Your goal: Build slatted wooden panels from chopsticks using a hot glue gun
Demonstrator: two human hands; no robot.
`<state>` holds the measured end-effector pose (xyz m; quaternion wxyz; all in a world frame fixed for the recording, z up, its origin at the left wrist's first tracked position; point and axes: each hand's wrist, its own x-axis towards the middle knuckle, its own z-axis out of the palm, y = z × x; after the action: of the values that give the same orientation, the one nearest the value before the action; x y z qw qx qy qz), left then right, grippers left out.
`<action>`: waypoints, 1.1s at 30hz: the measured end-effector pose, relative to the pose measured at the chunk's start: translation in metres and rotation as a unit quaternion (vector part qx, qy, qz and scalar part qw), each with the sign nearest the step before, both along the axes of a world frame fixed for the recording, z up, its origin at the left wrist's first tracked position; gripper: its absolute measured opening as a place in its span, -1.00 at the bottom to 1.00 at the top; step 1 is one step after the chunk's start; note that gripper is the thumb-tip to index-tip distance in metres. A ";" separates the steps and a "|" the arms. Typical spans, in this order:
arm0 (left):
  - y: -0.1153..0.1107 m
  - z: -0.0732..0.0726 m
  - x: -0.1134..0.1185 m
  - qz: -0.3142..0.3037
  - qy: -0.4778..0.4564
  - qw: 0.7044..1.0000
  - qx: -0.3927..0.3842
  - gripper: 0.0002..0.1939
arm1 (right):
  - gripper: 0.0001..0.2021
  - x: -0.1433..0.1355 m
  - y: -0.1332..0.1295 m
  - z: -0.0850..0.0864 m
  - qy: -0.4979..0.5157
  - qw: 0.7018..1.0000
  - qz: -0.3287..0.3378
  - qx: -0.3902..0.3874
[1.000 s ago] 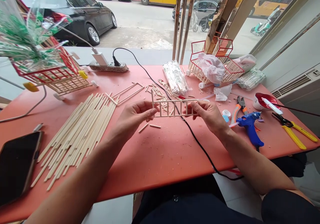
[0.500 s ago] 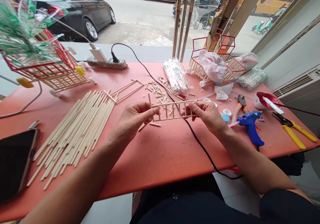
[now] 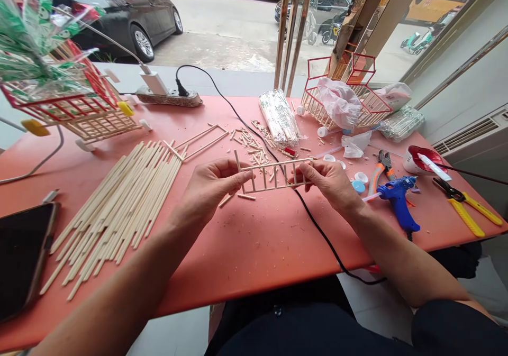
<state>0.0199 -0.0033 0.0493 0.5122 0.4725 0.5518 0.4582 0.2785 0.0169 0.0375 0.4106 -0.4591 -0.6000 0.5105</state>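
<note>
Both hands gripped a pale wooden ladder-shaped frame of thin sticks (image 3: 273,176), held just above the salmon-pink table (image 3: 254,239). The left hand (image 3: 208,189) pinched its left end between thumb and fingers, and the right hand (image 3: 329,184) clasped its right end the same way. A black power cord (image 3: 313,221) ran across the table under the frame. A loose bundle of long pale wooden sticks (image 3: 119,208) lay to the left, and a blue glue gun (image 3: 399,200) rested just right of the right hand, beside yellow-handled pliers (image 3: 466,210).
</note>
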 end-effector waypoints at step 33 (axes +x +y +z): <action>-0.005 -0.004 0.003 0.036 -0.039 0.998 -0.022 -0.67 | -0.51 -0.003 -0.001 -0.004 0.007 1.000 -0.003 -0.012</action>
<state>0.0225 -0.0088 0.0452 0.5265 0.4229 0.5580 0.4822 0.2759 0.0158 0.0337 0.4111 -0.4622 -0.5896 0.5193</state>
